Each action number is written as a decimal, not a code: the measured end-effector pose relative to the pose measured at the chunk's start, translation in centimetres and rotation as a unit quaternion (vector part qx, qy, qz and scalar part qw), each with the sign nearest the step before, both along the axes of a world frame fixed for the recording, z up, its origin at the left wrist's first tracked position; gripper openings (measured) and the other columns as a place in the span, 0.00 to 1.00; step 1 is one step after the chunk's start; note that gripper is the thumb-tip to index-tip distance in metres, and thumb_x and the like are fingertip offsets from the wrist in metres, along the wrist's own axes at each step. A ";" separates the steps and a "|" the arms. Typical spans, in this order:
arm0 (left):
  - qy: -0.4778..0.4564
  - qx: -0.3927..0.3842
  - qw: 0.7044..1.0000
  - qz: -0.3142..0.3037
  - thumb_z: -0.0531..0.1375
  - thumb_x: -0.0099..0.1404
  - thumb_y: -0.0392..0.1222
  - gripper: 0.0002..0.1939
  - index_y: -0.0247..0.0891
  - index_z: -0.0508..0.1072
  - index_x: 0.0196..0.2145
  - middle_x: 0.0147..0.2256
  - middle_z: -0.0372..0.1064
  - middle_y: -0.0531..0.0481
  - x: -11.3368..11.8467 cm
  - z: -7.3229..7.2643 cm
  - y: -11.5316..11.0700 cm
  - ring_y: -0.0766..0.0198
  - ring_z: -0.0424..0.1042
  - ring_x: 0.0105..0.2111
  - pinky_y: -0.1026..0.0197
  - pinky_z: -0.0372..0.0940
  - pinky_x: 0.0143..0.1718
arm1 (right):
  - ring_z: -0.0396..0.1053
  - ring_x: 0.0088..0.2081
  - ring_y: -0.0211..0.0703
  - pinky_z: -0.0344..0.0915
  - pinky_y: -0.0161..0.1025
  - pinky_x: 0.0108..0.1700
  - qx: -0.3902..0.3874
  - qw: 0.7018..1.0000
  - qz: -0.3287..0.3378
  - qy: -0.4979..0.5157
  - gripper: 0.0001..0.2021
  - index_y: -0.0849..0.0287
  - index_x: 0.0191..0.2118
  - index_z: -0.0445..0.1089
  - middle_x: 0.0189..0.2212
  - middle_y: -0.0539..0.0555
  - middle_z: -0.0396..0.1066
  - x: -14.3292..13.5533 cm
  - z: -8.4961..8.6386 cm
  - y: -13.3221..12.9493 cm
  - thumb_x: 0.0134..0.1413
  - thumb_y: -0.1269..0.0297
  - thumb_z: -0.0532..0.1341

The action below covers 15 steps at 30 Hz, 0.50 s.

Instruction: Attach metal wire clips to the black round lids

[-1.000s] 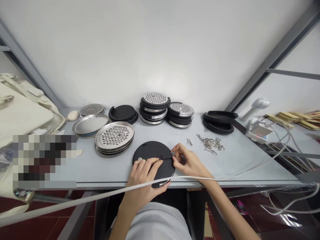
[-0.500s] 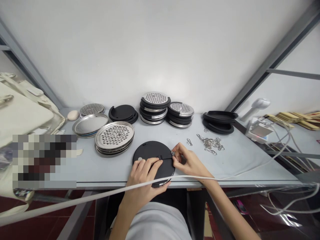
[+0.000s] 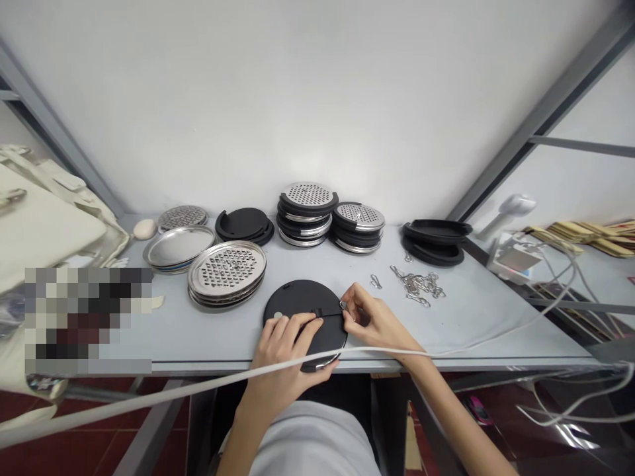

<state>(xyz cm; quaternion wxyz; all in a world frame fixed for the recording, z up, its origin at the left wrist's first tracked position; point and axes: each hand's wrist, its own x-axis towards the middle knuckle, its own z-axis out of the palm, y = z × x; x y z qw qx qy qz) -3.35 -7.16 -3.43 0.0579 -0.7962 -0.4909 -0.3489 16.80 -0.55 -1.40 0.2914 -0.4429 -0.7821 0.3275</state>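
Observation:
A round black plastic disc [image 3: 302, 297] lies at the table's front edge, a strip of shiny metal showing at its near rim. My left hand [image 3: 284, 347] is closed on it, fingers pressed on top near a small black tab and thumb along the near rim. At the disc's right edge, my right hand [image 3: 373, 322] pinches a small metal clip [image 3: 342, 305] between thumb and fingers; most of the clip is hidden. Right of that hand, a loose metal clip [image 3: 376, 282] lies near a pile of similar clips [image 3: 421, 284].
Stacked metal grater plates [image 3: 228, 268] and plain metal discs [image 3: 181, 248] stand at left. Behind are black discs [image 3: 245, 223] and two stacks of graters in black holders [image 3: 307, 215]. More black holders [image 3: 436, 241] sit at right. A white cable [image 3: 208, 387] crosses before my wrists.

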 end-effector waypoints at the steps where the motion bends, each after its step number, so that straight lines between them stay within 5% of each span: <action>1: -0.001 0.000 1.000 -0.001 0.61 0.61 0.53 0.22 0.40 0.70 0.50 0.45 0.71 0.47 0.0 0.0 0.0 0.57 0.68 0.42 0.50 0.56 0.52 | 0.56 0.25 0.34 0.56 0.32 0.29 0.000 1.000 0.001 0.000 0.05 0.56 0.37 0.57 0.23 0.43 0.56 0.0 0.0 0.0 0.53 0.69 0.54; 15: 0.004 0.002 1.000 -0.003 0.61 0.60 0.52 0.22 0.40 0.71 0.50 0.45 0.71 0.45 0.0 0.0 0.1 0.55 0.68 0.42 0.49 0.57 0.51 | 0.55 0.25 0.34 0.56 0.32 0.29 -0.005 1.000 0.006 0.013 0.06 0.56 0.38 0.57 0.23 0.44 0.56 0.1 0.0 0.0 0.53 0.70 0.54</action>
